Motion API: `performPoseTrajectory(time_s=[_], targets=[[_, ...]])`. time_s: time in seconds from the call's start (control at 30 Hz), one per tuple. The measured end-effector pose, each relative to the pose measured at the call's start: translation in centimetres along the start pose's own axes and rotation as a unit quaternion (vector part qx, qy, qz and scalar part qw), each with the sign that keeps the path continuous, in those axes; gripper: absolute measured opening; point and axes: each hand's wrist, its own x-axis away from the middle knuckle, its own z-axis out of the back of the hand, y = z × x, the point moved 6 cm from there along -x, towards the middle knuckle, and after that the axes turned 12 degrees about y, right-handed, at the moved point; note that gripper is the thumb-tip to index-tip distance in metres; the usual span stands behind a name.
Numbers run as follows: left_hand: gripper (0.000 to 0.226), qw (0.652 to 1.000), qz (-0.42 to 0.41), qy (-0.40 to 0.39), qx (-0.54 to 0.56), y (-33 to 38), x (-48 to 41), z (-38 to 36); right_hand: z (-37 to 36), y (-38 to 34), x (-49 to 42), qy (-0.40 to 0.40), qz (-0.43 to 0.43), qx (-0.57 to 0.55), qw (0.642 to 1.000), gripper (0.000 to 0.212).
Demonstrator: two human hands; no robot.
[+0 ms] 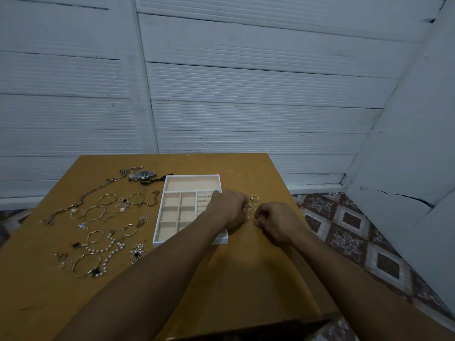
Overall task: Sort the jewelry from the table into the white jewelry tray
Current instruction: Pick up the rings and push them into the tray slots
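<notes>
Working over a white tray [192,176] sitting mid-desk [221,279], lined in peach. Showing only bare lining in the long compartment across its 12 o'clock end, and the same in the small square cells visible on its 9 o'clock side. Holding a few slotted rings [204,196] in the ring rolls along its 3 o'clock side. Hiding the tray's 5 o'clock corner under the left forearm.

Hovering the left hand [231,210] over the tray's 3 o'clock rim, fingers curled under; not showing what, if anything, is being gripped. Holding the right hand [277,223] just at 3 o'clock of the left, fingertips bunched low over the loose rings [254,198] lying on the desk beside the tray's 3 o'clock wall. Looking too small and blurred for telling whether one is being pinched.

Lying spread on the desk at 9 o'clock of the tray, not yet sorted: a watch [142,175] at about 10 o'clock, a black cord [157,180] reaching the tray's 11 o'clock corner, a long chain [93,193], several bangles [94,212], a pearl strand [105,249] and small earrings [138,252] toward 7 o'clock. Showing a dark watch dial, its writing too small for reading.
</notes>
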Motion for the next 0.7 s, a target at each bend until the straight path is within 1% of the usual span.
performPoseTrajectory(time_s=[0.13, 0.23, 0.3, 0.43, 0.5, 0.57, 0.7], targets=[[0.011, 0.998, 0.024, 0.026, 0.051, -0.8, -0.1, 1.5, -0.2, -0.1, -0.3, -0.014, -0.013, -0.002, 1.0, 0.004], [0.016, 0.994, 0.054, 0.04, 0.086, -3.1, -0.1, 2.9, -0.2, -0.2, -0.7, -0.035, -0.029, 0.003, 0.999, 0.007], [0.013, 0.991, 0.074, 0.046, 0.104, -5.1, -0.1, 3.7, 0.0, -0.5, -0.7, -0.036, -0.022, -0.008, 0.999, 0.008], [0.007, 0.983, 0.115, 0.071, 0.128, -8.8, 0.2, 5.3, 0.4, -0.9, -0.3, -0.035, -0.014, -0.039, 0.999, 0.018], [0.005, 0.978, 0.136, 0.09, 0.129, -10.4, 0.4, 5.6, 0.6, -1.0, -0.2, -0.032, -0.015, -0.058, 0.998, 0.019], [0.004, 0.973, 0.151, 0.111, 0.133, -11.3, 0.4, 5.7, 1.1, -1.3, -0.4, -0.023, -0.013, -0.077, 0.997, 0.014], [0.005, 0.972, 0.137, 0.125, 0.146, -10.8, 0.3, 4.8, 2.5, -2.7, -0.8, 0.011, 0.013, -0.091, 0.996, 0.011]])
